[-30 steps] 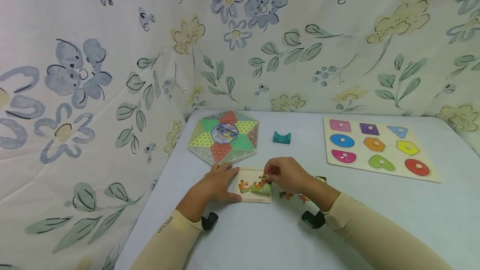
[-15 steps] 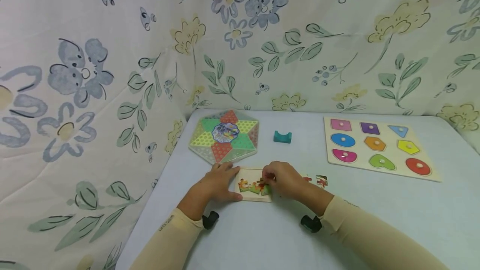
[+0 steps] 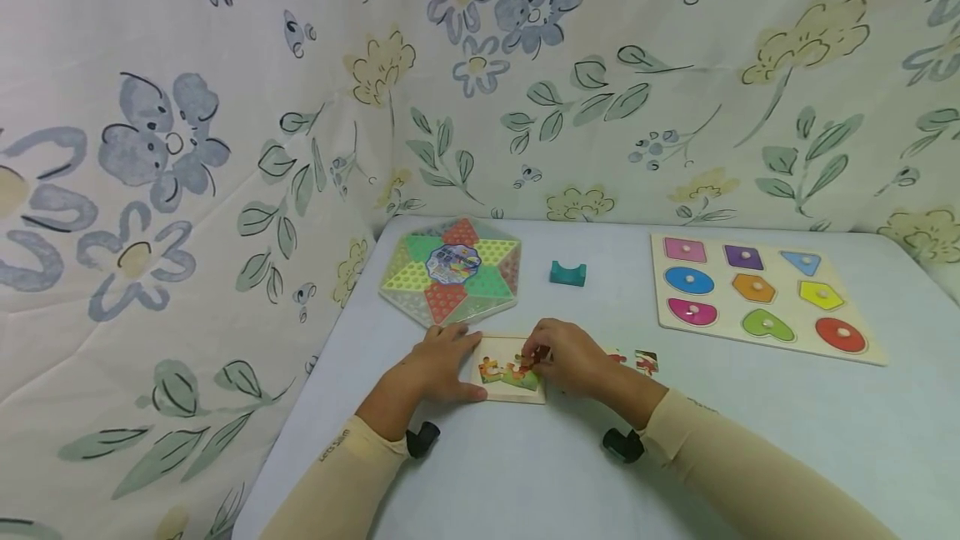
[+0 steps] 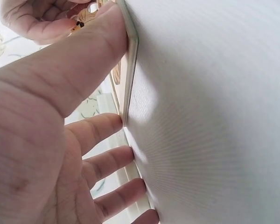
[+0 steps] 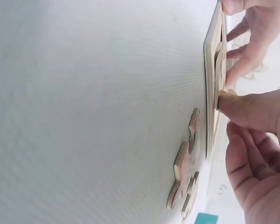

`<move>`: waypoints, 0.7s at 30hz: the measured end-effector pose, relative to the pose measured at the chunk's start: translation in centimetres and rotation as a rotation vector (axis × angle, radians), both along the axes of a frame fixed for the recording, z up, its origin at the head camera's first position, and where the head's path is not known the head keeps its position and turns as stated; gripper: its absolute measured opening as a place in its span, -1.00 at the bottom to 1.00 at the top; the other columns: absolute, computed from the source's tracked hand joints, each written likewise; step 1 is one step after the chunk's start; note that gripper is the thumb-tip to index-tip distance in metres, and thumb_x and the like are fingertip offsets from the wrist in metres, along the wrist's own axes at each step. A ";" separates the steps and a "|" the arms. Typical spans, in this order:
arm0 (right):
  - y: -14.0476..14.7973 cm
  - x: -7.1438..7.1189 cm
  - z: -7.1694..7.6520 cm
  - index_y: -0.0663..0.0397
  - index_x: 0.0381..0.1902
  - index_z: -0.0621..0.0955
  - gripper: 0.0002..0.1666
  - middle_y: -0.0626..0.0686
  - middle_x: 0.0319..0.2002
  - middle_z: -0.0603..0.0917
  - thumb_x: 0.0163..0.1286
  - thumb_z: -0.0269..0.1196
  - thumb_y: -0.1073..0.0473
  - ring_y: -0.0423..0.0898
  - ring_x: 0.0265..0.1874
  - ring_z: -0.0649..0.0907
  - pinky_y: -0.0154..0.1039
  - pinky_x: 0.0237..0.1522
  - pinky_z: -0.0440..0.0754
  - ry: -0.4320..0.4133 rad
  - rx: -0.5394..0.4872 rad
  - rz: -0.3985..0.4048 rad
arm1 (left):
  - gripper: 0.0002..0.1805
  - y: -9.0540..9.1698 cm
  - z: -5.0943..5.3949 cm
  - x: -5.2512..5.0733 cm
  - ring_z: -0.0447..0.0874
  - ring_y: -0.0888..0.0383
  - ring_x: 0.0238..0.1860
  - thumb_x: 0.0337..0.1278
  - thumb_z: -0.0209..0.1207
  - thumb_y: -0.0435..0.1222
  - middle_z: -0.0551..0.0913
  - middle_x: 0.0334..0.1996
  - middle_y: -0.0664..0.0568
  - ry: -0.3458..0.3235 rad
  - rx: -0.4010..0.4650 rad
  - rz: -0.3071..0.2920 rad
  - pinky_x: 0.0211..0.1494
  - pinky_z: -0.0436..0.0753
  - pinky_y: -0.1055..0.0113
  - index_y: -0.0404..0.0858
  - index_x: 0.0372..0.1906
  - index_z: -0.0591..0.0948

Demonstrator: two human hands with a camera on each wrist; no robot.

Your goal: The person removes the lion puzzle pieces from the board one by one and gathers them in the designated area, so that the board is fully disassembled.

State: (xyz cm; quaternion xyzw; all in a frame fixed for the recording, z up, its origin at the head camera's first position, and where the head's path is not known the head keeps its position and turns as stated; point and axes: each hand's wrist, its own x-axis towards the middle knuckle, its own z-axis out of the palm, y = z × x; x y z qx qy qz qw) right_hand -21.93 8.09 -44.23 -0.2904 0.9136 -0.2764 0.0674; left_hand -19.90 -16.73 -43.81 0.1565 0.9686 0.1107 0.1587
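A small wooden puzzle tray [image 3: 513, 397] lies on the table with several joined orange and green pieces [image 3: 504, 373] inside. My left hand [image 3: 438, 365] spans its left side, thumb at the lower left corner and forefinger at the upper left; in the left wrist view the thumb of that hand [image 4: 32, 121] rests along the tray's edge, fingers spread. With thumb and forefinger my right hand [image 3: 573, 357] pinches a puzzle piece [image 3: 527, 361] over the tray's right part. The right wrist view shows the right hand [image 5: 261, 140] holding it at the tray, partly hidden by the fingertips.
Loose puzzle pieces [image 3: 646, 362] lie right of the tray, some behind my right wrist. A hexagonal game board [image 3: 450, 269] stands back left, a teal block [image 3: 568, 274] at the back middle, and a board of coloured shapes [image 3: 765, 294] at the back right. A patterned curtain hangs behind.
From a second ago, my right hand has shifted slightly left and turned over the tray, uncovering loose pieces to its right. The pieces in the tray sit a little differently; my left hand stays in place.
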 end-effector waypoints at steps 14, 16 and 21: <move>1.6 0.0 0.8 -0.05 -0.19 0.80 -0.88 -0.18 -0.24 0.72 0.34 0.42 0.26 -0.26 -0.27 0.61 -0.33 -0.18 0.65 0.002 -0.062 -0.019 | 0.04 0.4 0.1 0.0 0.15 -0.23 0.52 0.03 0.42 0.22 0.20 0.57 -0.07 -0.009 -0.004 0.003 0.39 0.40 -0.24 -0.04 0.58 0.30; 2.6 0.1 1.4 -0.06 -0.20 0.79 -0.90 -0.16 -0.23 0.73 0.38 0.39 0.25 -0.25 -0.28 0.63 -0.35 -0.19 0.67 -0.024 -0.098 -0.046 | 0.03 0.4 0.1 0.1 0.14 -0.23 0.52 0.04 0.42 0.22 0.19 0.57 -0.07 -0.012 -0.003 0.001 0.39 0.39 -0.24 -0.04 0.58 0.29; 6.2 0.3 2.8 -0.03 -0.06 0.70 -0.81 -0.14 -0.26 0.73 0.39 0.39 0.20 -0.19 -0.31 0.65 -0.36 -0.22 0.70 -0.124 -0.106 -0.126 | 0.03 0.2 0.4 0.2 0.14 -0.24 0.52 0.04 0.43 0.21 0.20 0.57 -0.09 -0.010 -0.004 0.007 0.40 0.38 -0.25 -0.06 0.58 0.30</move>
